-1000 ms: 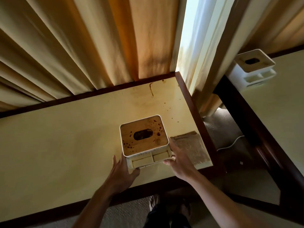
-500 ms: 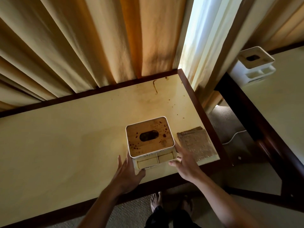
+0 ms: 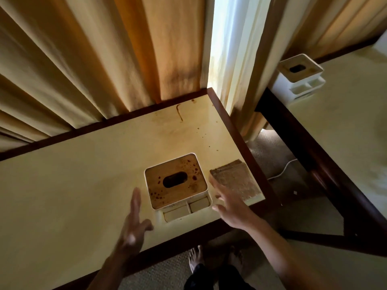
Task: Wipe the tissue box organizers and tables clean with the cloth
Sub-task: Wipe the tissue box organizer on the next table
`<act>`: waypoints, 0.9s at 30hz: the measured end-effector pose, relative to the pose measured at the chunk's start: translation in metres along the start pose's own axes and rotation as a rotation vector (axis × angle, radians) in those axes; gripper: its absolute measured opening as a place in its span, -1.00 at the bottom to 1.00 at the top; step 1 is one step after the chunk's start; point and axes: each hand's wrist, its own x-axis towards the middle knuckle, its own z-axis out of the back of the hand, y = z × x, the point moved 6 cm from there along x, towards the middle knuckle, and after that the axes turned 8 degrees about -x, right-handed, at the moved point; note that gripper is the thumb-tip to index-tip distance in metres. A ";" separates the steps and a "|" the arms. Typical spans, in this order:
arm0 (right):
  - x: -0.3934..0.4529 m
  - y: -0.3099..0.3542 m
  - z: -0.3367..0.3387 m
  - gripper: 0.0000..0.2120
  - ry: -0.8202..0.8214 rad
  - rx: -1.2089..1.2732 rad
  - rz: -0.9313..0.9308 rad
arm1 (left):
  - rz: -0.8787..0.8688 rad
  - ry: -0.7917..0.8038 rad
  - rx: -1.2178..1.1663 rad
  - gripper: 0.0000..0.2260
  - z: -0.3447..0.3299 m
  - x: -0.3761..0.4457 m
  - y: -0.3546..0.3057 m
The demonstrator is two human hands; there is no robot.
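Tissue box organizer (image 3: pixel 176 181) sharp, right hand (image 3: pixel 232 208) blurred

Heavy tan curtains (image 3: pixel 94 59) hang in deep folds behind the furniture, darker amber toward the middle. Between two panels a narrow gap (image 3: pixel 226 49) lets in bright daylight, probably through a sheer layer, though glare hides the detail. Below, beige woven carpet (image 3: pixel 270 155) covers the floor, and a thin white cable (image 3: pixel 282 170) trails across it between the dark wooden frames (image 3: pixel 297 143). The right side of the view is blurred.
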 end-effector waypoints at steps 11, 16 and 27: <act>0.024 -0.040 0.112 -0.66 -0.414 -0.542 -0.116 | -0.351 -0.033 0.539 -0.65 -0.067 0.122 -0.173; 0.038 -0.039 0.110 -0.65 -0.278 -0.785 -0.058 | -0.314 0.301 0.999 -0.78 -0.155 0.147 -0.170; 0.050 -0.047 0.113 -0.67 -0.200 -0.769 -0.078 | -0.252 0.504 1.276 -0.80 -0.196 0.155 -0.144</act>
